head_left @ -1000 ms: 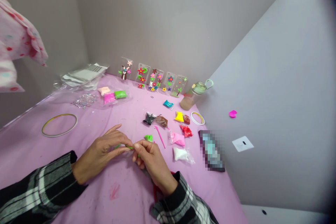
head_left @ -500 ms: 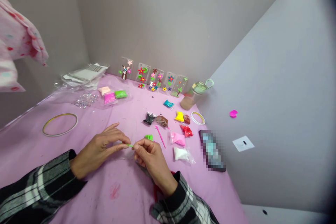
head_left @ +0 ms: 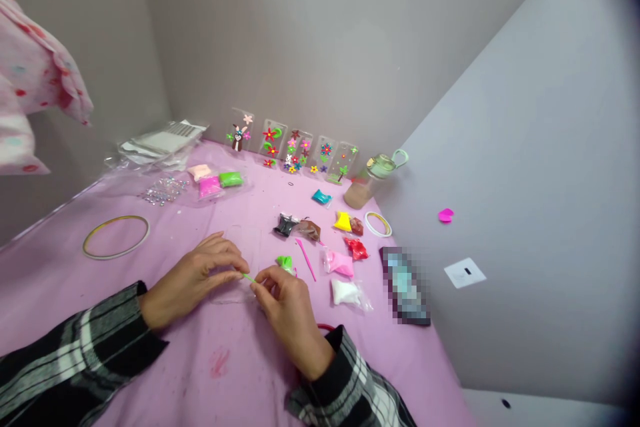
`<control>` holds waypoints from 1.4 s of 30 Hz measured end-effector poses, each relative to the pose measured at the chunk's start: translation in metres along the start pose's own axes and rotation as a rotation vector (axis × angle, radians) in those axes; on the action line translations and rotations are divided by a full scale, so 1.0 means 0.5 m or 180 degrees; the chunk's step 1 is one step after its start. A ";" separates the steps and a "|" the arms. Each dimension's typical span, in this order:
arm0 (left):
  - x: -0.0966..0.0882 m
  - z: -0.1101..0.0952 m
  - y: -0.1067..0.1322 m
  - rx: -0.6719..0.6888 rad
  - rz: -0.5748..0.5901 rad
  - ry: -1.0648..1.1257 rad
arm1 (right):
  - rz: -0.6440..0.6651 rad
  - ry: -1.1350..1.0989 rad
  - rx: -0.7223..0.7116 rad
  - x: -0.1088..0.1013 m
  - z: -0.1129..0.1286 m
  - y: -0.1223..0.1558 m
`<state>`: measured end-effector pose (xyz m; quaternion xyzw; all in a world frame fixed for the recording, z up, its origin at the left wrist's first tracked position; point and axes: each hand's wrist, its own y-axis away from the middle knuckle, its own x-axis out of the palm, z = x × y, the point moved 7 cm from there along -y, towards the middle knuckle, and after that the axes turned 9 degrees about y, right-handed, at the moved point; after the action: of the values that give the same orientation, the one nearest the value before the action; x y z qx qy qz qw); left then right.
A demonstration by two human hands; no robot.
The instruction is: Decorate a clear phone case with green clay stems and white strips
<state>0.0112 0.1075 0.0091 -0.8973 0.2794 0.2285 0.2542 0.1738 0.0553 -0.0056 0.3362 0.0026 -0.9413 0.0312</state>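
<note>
Clay strip (head_left: 248,276) left of stick (head_left: 305,259)

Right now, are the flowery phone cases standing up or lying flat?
Standing up. The phone cases stand on edge in a row on the pink table, leaning back against the grey wall.

Soft, even indoor light, faint shadows; wide-angle bending at edges, dark vignette top right corner

Soft matt green clay strand (head_left: 248,277), glossy plastic clay bags (head_left: 345,292), matt pink tablecloth (head_left: 240,367)
</note>
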 end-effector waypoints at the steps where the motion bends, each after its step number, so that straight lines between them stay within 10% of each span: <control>1: 0.002 0.002 -0.002 0.0018 0.0022 -0.0043 | 0.0004 0.0295 -0.0081 0.001 0.003 0.002; 12: 0.030 0.026 -0.017 0.0190 0.0240 -0.0389 | -0.0102 0.2265 -0.0673 0.020 0.027 0.007; 42: 0.036 0.026 -0.023 0.0262 0.0331 -0.0605 | -0.0395 0.2838 -0.1297 0.037 0.030 0.028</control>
<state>0.0283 0.1164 -0.0072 -0.8446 0.3094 0.3138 0.3040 0.1509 0.0397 -0.0054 0.6925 0.2196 -0.6862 0.0360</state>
